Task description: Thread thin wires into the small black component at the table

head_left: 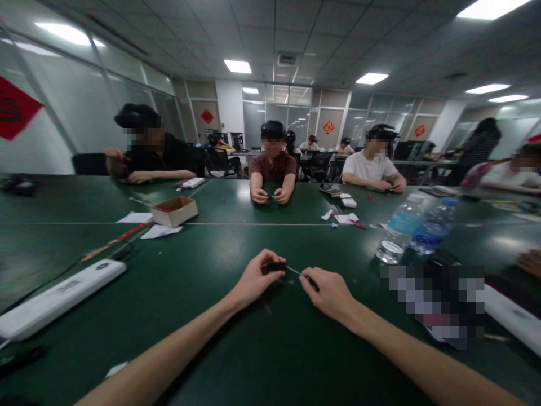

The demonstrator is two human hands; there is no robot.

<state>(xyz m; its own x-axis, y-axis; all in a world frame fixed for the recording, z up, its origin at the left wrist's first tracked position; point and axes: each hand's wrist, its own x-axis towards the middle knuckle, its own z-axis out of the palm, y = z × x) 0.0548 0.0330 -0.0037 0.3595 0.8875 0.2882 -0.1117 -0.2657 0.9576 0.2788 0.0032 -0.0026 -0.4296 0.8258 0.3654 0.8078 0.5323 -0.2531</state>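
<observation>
Over the green table [203, 304], my left hand [256, 277] is closed on a small black piece [276, 265] shaped like a handle. A thin metal shaft [293, 270] runs from that piece to the fingertips of my right hand [327, 288]. The right fingers pinch the shaft's far end, where a dark part [313, 283] shows beneath them. Which side the shaft is fixed to, I cannot tell. Both hands are close together, low above the tabletop.
An open cardboard box [174, 213] stands on papers at the left, beyond a white power strip [63, 296]. Two water bottles [399, 228] stand at the right near a blurred-out patch. Several people sit around; one opposite [273, 163] holds something small. Paper scraps [346, 218] lie ahead.
</observation>
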